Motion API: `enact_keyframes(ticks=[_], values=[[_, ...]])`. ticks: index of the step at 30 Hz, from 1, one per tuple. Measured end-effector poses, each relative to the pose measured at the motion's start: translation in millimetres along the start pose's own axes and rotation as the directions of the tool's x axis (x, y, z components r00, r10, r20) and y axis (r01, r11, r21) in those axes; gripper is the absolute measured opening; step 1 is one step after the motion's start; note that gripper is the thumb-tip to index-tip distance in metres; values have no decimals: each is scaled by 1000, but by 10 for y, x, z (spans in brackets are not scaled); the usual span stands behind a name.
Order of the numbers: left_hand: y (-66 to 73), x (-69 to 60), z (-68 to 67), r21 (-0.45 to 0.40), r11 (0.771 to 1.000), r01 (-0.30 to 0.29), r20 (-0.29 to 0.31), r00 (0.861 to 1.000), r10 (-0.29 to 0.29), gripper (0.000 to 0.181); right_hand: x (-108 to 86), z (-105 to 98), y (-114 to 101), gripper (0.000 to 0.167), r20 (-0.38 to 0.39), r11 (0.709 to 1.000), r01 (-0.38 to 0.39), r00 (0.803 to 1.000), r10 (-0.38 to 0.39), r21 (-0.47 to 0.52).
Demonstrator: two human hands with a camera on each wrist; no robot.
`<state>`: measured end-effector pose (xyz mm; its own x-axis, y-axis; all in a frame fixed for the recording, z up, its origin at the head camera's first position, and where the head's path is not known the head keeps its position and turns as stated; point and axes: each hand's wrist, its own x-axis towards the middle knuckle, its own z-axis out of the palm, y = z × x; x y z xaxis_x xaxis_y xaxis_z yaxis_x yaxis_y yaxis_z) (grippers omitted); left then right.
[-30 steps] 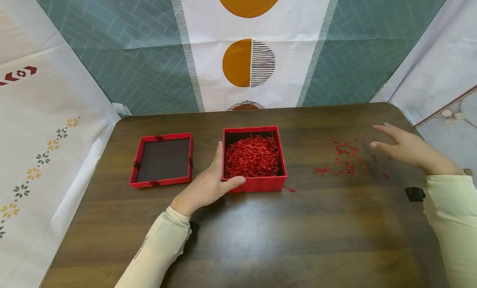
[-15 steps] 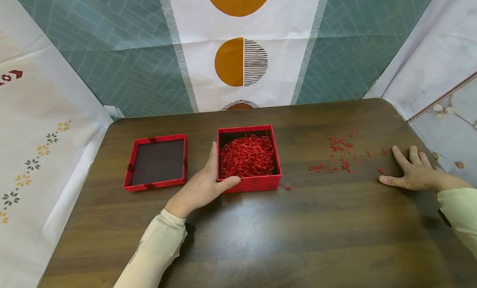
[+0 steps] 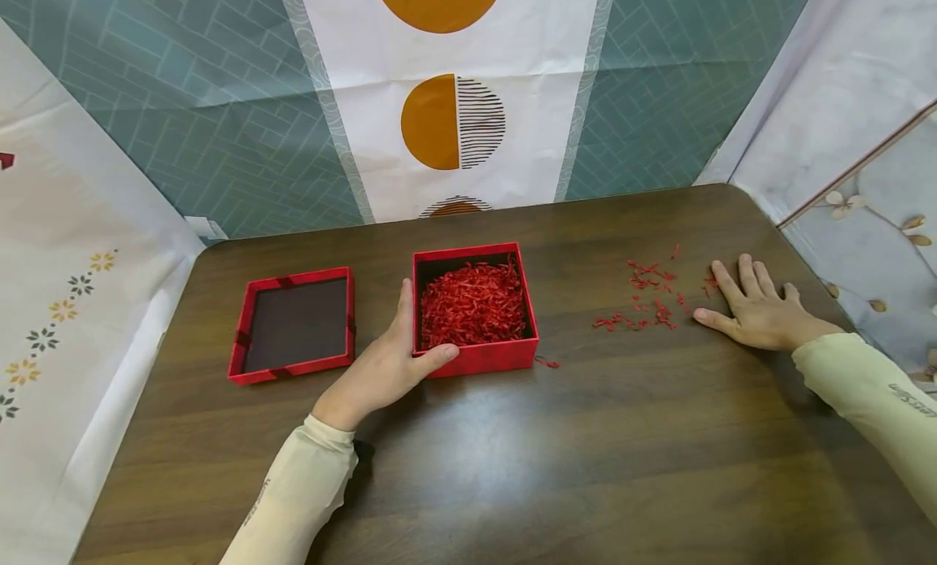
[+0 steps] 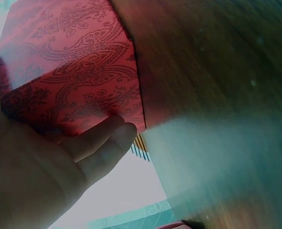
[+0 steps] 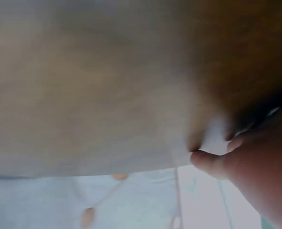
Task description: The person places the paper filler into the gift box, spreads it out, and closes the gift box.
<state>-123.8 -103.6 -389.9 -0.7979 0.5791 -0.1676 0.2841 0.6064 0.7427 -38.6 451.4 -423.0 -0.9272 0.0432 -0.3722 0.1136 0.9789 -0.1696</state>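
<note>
A red box [image 3: 483,358] stands on the table, its top uncovered, filled with red shredded paper [image 3: 474,305]. My left hand [image 3: 373,378] holds its near left corner, thumb along the front rim and fingers against the left side. Patterned red cloth or paper covers the box [image 4: 74,71] in the left wrist view, where fingertips [image 4: 124,133] touch its lower edge. My right hand [image 3: 757,313] lies palm down on the table with fingers spread, just right of scattered paper shreds [image 3: 651,280]. In the right wrist view this hand [image 5: 255,167] is partly seen and blurred.
A shallow red lid [image 3: 350,321] with a dark inside lies left of the box. One loose shred [image 3: 547,362] is by the box's near right corner. The brown wooden table [image 3: 512,459] ends at hanging cloths behind and on both sides.
My right hand has come down onto the table and slid left toward the shreds, some of which have shifted left. My left hand stays on the box. The head view has turned slightly right.
</note>
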Motion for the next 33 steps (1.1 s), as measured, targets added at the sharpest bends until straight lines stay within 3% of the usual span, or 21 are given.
enact_keyframes(ticks=[11, 23, 27, 30, 33], values=[[28, 13, -16, 2, 1000, 3, -6, 1000, -3, 114, 189, 40, -398, 98, -26, 992, 118, 993, -119, -36], [-16, -20, 18, -11, 1000, 10, -5, 1000, -10, 116, 232, 145, -1099, 100, -64, 955, 278, 956, -285, -108], [-21, -14, 24, -14, 1000, 5, -4, 1000, -6, 116, 274, -56, -1017, 101, -82, 973, 222, 971, -226, -58], [-9, -3, 12, -9, 1000, 5, -10, 1000, -5, 115, 381, -254, -770, 101, -100, 992, 127, 987, -128, -12], [4, 6, 0, 1, 1000, 0, -6, 1000, 0, 115, 471, -372, -482, 101, -61, 1000, 23, 998, -23, 10]])
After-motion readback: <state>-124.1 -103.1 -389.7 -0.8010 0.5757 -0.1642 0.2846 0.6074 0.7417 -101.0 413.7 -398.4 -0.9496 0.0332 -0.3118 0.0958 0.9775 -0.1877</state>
